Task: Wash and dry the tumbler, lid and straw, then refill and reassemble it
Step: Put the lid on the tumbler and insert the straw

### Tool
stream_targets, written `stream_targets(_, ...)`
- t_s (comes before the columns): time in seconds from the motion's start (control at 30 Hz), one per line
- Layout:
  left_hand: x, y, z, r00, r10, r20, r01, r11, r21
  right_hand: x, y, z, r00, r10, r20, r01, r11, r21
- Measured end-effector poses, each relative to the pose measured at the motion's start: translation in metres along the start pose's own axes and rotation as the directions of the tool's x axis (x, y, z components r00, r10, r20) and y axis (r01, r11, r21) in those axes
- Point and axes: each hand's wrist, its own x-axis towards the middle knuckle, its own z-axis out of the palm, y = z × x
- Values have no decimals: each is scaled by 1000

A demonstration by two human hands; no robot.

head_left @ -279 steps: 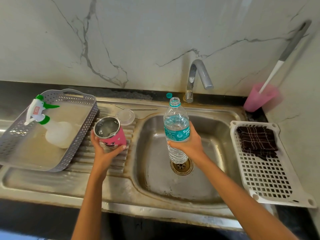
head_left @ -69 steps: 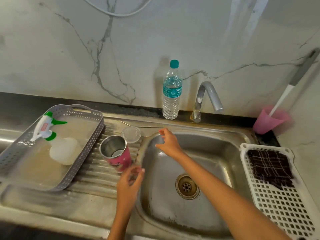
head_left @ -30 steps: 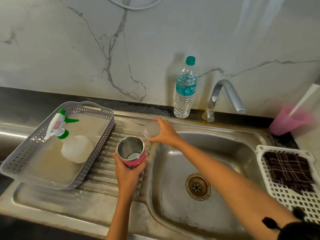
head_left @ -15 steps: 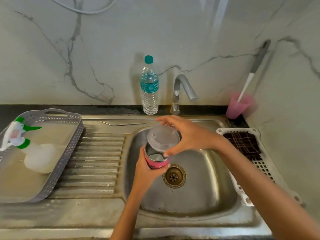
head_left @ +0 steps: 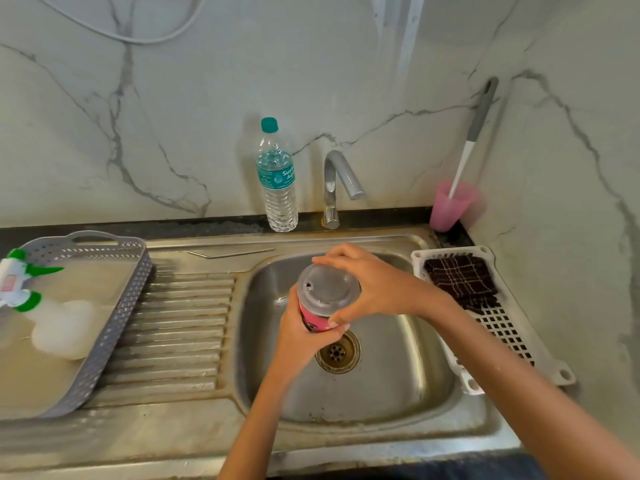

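Over the steel sink basin (head_left: 398, 386) my left hand (head_left: 304, 337) grips the pink tumbler (head_left: 317, 320) from below. A clear round lid (head_left: 325, 289) with a small straw hole sits on the tumbler's mouth. My right hand (head_left: 374, 285) curls over the lid's right side, fingers and thumb round its rim. The thin metal straw (head_left: 230, 253) lies on the sink ledge behind the ribbed drainboard (head_left: 180, 327). A capped water bottle (head_left: 278, 178) stands upright by the wall, left of the tap (head_left: 337, 181).
A grey perforated tray (head_left: 114, 323) at left holds a white spray bottle (head_left: 41, 306) with green trigger. A white slotted rack (head_left: 512, 337) at right carries a dark checked cloth (head_left: 462, 282). A pink cup (head_left: 450, 209) with a long brush stands in the back right corner.
The bottle was capped and stood by the wall. My right hand picked the lid from the drainboard; both hands moved over the basin, and the lid went from tilted above the tumbler to seated on it.
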Motion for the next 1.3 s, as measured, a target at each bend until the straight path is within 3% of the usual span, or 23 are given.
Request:
stream_targets(0.17,-2,6,-1,1000,9,5,-9,1000,-20,1,1,7,997,-34,-74,40,996,77)
stream_targets(0.37,7,18,-2,998,49,26,-49,999,-9,-2,6,22,975,-1,-220,92,910,404)
stream_targets(0.53,7,28,2,999,45,-14,-45,999,15,1,6,35,939,66,-337,97,889,447)
stream_targets(0.77,4,30,8,992,50,-114,-43,997,60,8,-2,64,825,220,-521,53,887,458)
stream_targets(0.87,2,30,3,993,51,-105,-44,997,68,9,-5,63,862,196,-468,48,886,461)
stream_targets(0.97,2,30,-9,996,61,-57,-59,998,38,6,-1,41,957,96,-274,69,841,536)
stream_targets(1.07,4,28,-16,999,44,9,-44,999,9,7,-1,25,988,-4,-155,89,832,548)
stream_targets(1.3,2,23,-11,996,19,-90,-16,999,29,19,-4,41,955,60,-290,82,889,451)
